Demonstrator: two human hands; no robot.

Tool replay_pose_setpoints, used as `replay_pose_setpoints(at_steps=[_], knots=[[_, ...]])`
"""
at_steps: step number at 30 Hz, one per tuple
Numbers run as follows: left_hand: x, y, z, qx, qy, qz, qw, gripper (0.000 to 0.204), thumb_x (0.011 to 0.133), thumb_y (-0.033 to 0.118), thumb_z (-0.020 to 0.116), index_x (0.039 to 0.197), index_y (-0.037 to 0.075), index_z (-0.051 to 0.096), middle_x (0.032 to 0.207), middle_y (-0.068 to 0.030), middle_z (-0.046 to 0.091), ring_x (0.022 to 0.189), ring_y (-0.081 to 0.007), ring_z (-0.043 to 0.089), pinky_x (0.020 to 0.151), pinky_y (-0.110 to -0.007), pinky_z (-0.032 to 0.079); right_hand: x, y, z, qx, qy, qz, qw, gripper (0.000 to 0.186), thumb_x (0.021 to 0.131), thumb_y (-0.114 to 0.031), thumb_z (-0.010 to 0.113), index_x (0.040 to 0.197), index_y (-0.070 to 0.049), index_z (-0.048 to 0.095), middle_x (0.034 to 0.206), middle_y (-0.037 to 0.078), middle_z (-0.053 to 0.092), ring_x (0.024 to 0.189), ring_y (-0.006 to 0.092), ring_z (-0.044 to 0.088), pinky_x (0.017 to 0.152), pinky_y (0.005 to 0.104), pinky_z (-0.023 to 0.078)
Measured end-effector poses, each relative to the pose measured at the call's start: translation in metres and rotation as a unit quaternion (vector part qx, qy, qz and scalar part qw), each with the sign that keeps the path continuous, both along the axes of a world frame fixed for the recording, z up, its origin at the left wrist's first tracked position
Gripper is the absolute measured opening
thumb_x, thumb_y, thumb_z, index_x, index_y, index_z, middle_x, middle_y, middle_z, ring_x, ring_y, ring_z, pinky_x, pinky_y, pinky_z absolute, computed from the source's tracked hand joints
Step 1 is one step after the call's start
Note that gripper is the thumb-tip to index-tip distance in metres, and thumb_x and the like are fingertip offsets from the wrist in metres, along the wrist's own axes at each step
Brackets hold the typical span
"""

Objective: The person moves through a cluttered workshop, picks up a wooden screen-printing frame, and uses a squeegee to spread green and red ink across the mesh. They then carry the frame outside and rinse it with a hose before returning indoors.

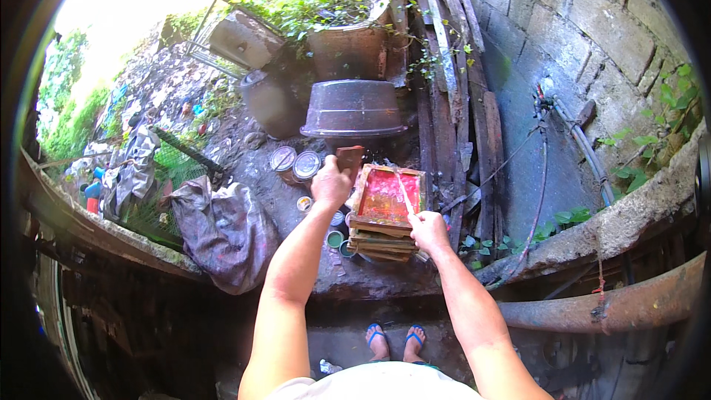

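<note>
My left hand (331,181) is closed around a brown, flat squeegee (349,158) with a reddish edge, held up at the far left corner of a wooden screen-printing frame (380,224). Wet pink, red and orange ink covers the mesh (383,191) inside this frame. It lies on top of a stack of other wooden frames (381,246). At the frame's right side, my right hand (429,230) grips a thin pale stick (406,194). The stick slants away from me over the inked mesh; whether its far tip touches the ink I cannot tell.
Lidded cans (306,166) and small open paint pots (335,238) stand left of the stack. An upturned dark tub (353,107) lies behind it. A crumpled grey tarp (226,230) is at left. Old planks (444,104), a block wall (548,18) and a hose (544,170) are right.
</note>
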State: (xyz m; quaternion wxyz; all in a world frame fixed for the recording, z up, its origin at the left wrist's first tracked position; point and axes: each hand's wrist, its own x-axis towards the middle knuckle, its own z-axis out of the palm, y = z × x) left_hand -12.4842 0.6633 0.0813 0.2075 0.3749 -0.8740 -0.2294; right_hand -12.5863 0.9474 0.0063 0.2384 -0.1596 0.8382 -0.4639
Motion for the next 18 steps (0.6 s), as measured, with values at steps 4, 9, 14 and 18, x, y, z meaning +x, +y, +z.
replay_pose_setpoints(at_steps=[4,9,14,18], knots=[[0.1,-0.057,-0.018,0.023,0.017,0.132,0.991,0.059,0.098,0.049,0.077,0.132,0.005,0.061,0.121,-0.0308,0.078,0.115,-0.0512,0.075,0.1,-0.059,0.059,0.04,0.007,-0.007,0.08,0.136,0.031,0.987,0.033,0.108,-0.03,0.071,0.095,-0.003,0.085,0.073,0.014,0.078,0.063,0.0275,0.074,0.061,0.0446,0.057],[0.272,-0.089,-0.074,0.31,0.168,0.318,0.88,0.03,0.093,0.029,0.087,0.103,0.003,0.076,0.081,-0.0104,0.077,0.056,-0.0206,0.071,0.05,-0.038,0.057,0.044,-0.005,-0.008,0.202,0.337,0.135,0.909,0.05,0.111,-0.044,0.056,0.101,-0.004,0.084,0.102,0.029,0.079,0.097,0.0467,0.078,0.086,0.0593,0.06],[0.446,-0.032,-0.122,0.31,0.111,0.434,0.839,0.023,0.089,0.021,0.083,0.105,0.004,0.084,0.098,-0.0149,0.083,0.085,-0.0264,0.081,0.08,-0.046,0.066,-0.089,-0.032,-0.036,0.228,0.355,0.402,0.813,0.049,0.103,-0.045,0.062,0.099,0.0,0.081,0.098,0.033,0.077,0.094,0.0484,0.078,0.083,0.0617,0.059],[0.556,0.057,-0.117,0.185,-0.094,0.511,0.834,0.028,0.092,0.026,0.075,0.11,0.005,0.08,0.116,-0.0234,0.081,0.113,-0.045,0.077,0.1,-0.055,0.062,-0.09,-0.056,-0.067,0.182,0.392,0.401,0.808,0.025,0.099,-0.028,0.07,0.108,-0.009,0.082,0.1,0.028,0.079,0.096,0.049,0.077,0.085,0.0594,0.061]])
